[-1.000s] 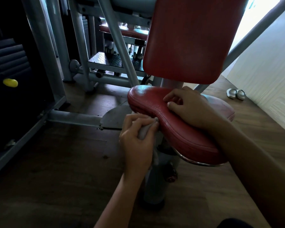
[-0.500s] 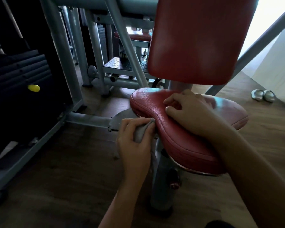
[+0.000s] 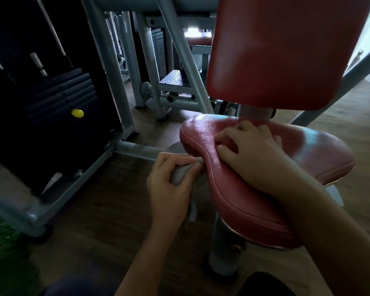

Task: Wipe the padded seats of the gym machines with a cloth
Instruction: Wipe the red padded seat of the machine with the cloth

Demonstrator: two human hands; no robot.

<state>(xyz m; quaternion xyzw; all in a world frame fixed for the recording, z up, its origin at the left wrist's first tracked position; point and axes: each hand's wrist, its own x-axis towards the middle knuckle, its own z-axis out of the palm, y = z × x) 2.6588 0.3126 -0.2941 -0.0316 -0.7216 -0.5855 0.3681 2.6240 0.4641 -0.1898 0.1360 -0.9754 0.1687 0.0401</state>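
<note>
A red padded seat [image 3: 320, 154] sits on a grey post in the middle right of the head view, under a red backrest [image 3: 286, 50]. My left hand [image 3: 169, 189] grips a bunched grey cloth [image 3: 183, 173] and holds its tip against the seat's left side edge. My right hand [image 3: 250, 152] rests on top of the seat near its left edge, fingers curled with the tips on the pad. A tail of the cloth hangs below my left hand.
A black weight stack [image 3: 58, 107] with a yellow pin [image 3: 77, 113] stands at the left inside a grey steel frame [image 3: 107, 67]. A diagonal grey bar [image 3: 184, 58] runs behind the seat. Another machine with a tread plate [image 3: 175, 79] stands behind. The floor is dark wood.
The view has shifted closer and to the left. My left hand with the cloth stays at the seat's left edge, having slid slightly along it. My right hand keeps its place on the seat.
</note>
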